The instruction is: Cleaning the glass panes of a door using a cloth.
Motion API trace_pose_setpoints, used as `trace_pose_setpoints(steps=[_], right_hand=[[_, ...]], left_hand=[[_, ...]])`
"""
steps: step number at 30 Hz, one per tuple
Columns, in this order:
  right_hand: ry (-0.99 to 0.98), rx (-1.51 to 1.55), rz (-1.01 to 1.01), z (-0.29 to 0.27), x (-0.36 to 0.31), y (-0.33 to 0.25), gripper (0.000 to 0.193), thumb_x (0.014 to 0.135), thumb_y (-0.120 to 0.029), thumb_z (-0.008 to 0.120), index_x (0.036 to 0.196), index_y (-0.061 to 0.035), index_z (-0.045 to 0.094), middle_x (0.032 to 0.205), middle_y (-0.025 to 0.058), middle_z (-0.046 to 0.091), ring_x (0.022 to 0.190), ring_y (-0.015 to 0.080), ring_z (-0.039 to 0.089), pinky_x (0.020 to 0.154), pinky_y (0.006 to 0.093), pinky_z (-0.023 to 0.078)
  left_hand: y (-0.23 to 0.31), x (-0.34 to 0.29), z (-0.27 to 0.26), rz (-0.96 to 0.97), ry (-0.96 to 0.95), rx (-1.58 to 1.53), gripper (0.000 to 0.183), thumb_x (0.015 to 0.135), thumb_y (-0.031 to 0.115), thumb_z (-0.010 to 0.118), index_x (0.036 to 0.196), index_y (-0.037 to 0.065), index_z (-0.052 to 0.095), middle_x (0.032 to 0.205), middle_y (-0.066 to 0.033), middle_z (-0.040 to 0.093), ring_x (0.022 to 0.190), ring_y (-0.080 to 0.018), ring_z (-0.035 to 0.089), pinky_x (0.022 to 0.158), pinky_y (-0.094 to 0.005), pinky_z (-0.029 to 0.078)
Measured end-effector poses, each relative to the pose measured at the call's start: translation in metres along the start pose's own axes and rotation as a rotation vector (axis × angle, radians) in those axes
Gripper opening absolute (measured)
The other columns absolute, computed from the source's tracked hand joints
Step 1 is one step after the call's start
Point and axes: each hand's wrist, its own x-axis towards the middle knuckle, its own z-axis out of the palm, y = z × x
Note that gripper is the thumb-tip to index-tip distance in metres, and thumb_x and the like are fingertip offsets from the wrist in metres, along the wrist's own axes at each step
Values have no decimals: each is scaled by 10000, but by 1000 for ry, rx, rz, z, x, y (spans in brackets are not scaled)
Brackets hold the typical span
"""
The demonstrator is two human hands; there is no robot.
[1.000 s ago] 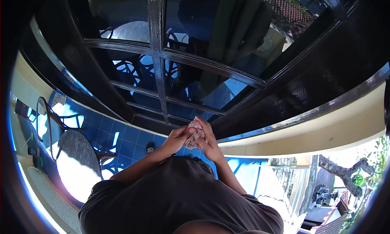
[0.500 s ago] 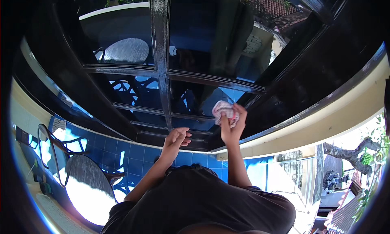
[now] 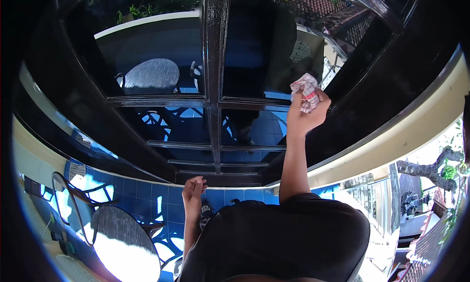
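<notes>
My right hand (image 3: 309, 116) gripped a crumpled white-and-red checked cloth (image 3: 304, 82), bunched between thumb and fingers, with the arm stretched forward. The cloth was at the right side of a glossy dark-brown wooden frame (image 3: 213, 52) with glass panes (image 3: 247, 52), near the right end of a horizontal bar. Contact between cloth and glass: could not tell. My left hand (image 3: 194, 188) was lower and well apart from the cloth, raised near the foot of the frame, fingers loosely curled; could not tell whether it was fully closed. Left of me, a round table (image 3: 115, 223), partly sunlit, stood on blue square floor tiles (image 3: 131, 190).
</notes>
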Motion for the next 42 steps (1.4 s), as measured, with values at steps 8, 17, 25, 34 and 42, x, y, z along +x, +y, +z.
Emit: trace_pose_setpoints(steps=[8,17,25,34,42], right_hand=[[-247,38,-184,3,-26,-21,402,749,-25,807,1107,-26,623,942,112,646,734,252,629,735,319,535],[-46,12,-36,11,-7,-30,367,786,-2,768,1124,-27,628,1015,114,683,780,225,656,768,306,545],[-440,-90,-303,26,-53,-74,471,709,27,807,1135,-85,643,965,84,612,762,244,581,689,343,484],[-327,3,-92,18,-46,-65,509,699,36,766,1188,-79,686,1016,104,605,761,240,536,687,317,471],[-348,15,-203,21,-47,-67,425,695,12,833,1094,-79,715,969,92,578,760,240,554,656,328,465]], left_hand=[[5,35,-17,24,-25,-26,297,1097,294,580,1195,32,679,1058,-92,698,925,-154,636,875,-282,468],[-11,47,-37,22,-65,-48,294,1090,295,594,1210,39,673,1068,-91,701,928,-151,641,872,-288,471],[-10,56,-48,-138,-69,-15,236,1052,177,638,1204,-2,666,1073,-125,711,937,-180,664,876,-299,507],[-17,85,-81,-39,-124,-11,227,1046,147,642,1210,-9,662,1084,-123,709,950,-179,659,892,-291,512],[-24,97,-96,-12,-104,44,298,1069,269,627,1242,30,668,1101,-101,707,932,-158,648,865,-284,490]])
